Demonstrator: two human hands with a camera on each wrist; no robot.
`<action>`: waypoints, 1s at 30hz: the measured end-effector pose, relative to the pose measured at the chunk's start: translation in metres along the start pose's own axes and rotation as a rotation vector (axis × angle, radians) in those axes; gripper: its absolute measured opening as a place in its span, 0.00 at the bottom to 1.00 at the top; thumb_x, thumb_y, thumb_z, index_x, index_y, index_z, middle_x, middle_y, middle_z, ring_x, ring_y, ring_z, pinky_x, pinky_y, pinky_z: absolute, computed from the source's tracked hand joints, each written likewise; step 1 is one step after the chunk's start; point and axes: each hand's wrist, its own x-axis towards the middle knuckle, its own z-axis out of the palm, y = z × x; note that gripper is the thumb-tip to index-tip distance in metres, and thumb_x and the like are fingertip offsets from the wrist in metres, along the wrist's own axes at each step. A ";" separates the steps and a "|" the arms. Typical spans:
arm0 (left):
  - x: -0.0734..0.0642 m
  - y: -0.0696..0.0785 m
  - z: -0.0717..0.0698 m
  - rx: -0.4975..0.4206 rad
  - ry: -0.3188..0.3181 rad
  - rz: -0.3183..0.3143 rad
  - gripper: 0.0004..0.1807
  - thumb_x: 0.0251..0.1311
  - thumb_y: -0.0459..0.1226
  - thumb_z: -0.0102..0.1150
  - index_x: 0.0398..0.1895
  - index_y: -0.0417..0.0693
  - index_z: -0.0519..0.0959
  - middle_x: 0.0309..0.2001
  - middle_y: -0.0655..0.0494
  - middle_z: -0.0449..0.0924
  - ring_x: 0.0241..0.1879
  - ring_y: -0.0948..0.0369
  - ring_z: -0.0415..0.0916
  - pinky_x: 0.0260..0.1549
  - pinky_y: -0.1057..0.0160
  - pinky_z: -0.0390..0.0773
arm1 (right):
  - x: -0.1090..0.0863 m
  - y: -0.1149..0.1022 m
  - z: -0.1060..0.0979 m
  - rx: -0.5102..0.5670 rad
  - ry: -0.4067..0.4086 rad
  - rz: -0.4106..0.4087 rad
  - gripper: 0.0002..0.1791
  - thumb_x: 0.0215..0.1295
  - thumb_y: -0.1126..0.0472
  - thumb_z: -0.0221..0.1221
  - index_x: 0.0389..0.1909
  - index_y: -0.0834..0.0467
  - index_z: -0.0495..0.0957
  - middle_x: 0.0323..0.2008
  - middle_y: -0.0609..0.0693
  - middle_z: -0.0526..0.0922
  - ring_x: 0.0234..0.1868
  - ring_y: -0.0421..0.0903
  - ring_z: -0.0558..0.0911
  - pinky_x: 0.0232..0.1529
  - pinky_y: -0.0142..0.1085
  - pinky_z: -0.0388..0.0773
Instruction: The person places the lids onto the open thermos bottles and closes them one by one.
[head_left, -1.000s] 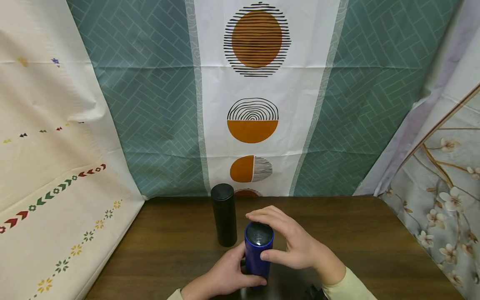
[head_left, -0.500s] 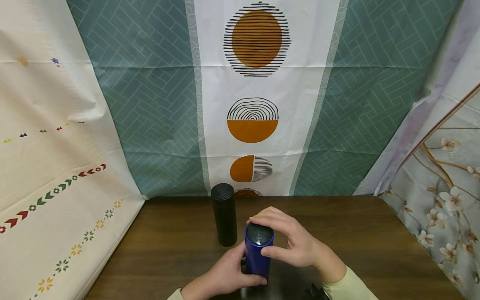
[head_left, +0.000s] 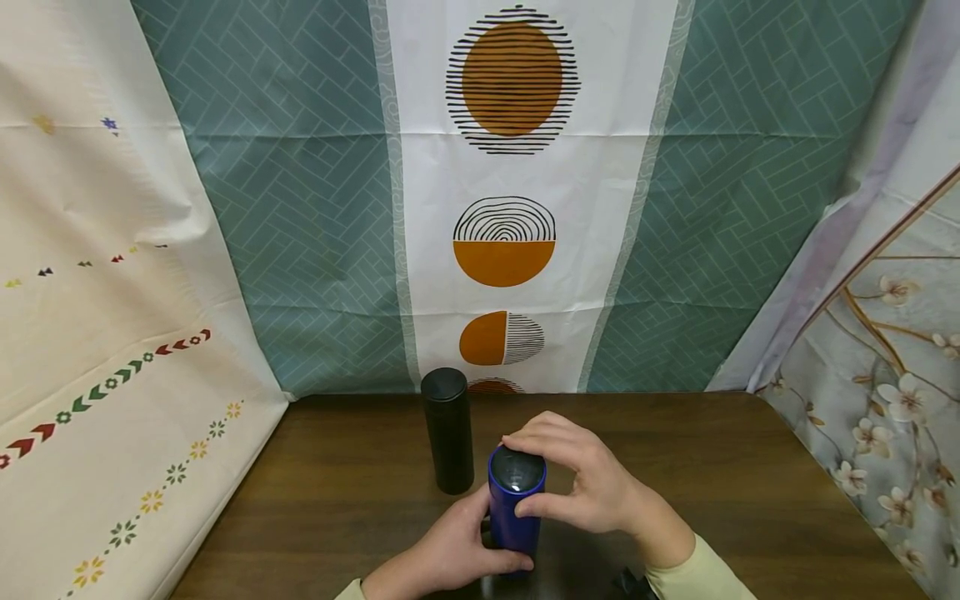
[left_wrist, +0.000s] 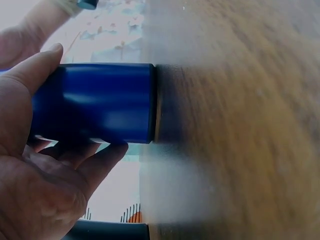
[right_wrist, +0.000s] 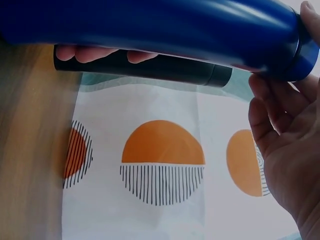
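A blue thermos bottle (head_left: 513,533) stands upright on the table, its top facing the head camera. Low on its body, my left hand (head_left: 457,546) grips it, with the thumb across the near side and the fingers round the far side. My right hand (head_left: 588,475) holds the blue lid (right_wrist: 304,57) at the top, thumb on the near side and fingers on the far side. In the left wrist view the base of the blue bottle (left_wrist: 100,102) meets the tabletop. Behind it and to the left stands a slim black bottle (head_left: 450,442).
The brown wooden table (head_left: 337,492) ends at a green and white patterned cloth (head_left: 322,250) hanging behind it. A cream cloth (head_left: 150,400) hangs at the left and a flowered one (head_left: 885,433) at the right. A small dark object (head_left: 630,583) shows by the right sleeve.
My right hand's fingers and thumb have drawn in slightly and shifted round the lid. The left hand, the blue thermos bottle and the black bottle stay in place.
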 end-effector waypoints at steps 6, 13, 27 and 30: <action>0.000 -0.001 0.000 0.004 -0.004 0.015 0.40 0.65 0.47 0.83 0.77 0.69 0.72 0.68 0.63 0.82 0.65 0.62 0.82 0.65 0.57 0.81 | 0.002 -0.003 0.001 -0.067 0.032 -0.015 0.36 0.68 0.45 0.79 0.66 0.66 0.84 0.54 0.56 0.91 0.51 0.51 0.84 0.55 0.37 0.83; 0.000 0.000 0.000 -0.004 -0.008 0.000 0.41 0.65 0.48 0.83 0.78 0.69 0.71 0.69 0.63 0.81 0.65 0.62 0.81 0.65 0.56 0.81 | 0.005 -0.007 0.002 -0.150 0.071 -0.037 0.37 0.64 0.43 0.81 0.61 0.67 0.86 0.50 0.55 0.92 0.47 0.48 0.84 0.50 0.34 0.84; 0.000 0.000 0.001 -0.006 -0.006 -0.001 0.41 0.65 0.47 0.83 0.77 0.68 0.72 0.68 0.63 0.82 0.64 0.62 0.82 0.64 0.57 0.82 | 0.008 -0.008 0.004 -0.218 0.115 -0.059 0.38 0.60 0.40 0.83 0.56 0.67 0.87 0.46 0.53 0.92 0.43 0.47 0.84 0.46 0.32 0.84; 0.000 0.000 0.000 0.005 -0.003 0.001 0.41 0.65 0.48 0.83 0.78 0.68 0.71 0.69 0.63 0.81 0.65 0.62 0.82 0.64 0.57 0.82 | 0.006 -0.008 0.005 -0.189 0.091 -0.029 0.37 0.62 0.42 0.83 0.58 0.66 0.85 0.49 0.53 0.91 0.46 0.47 0.83 0.50 0.33 0.82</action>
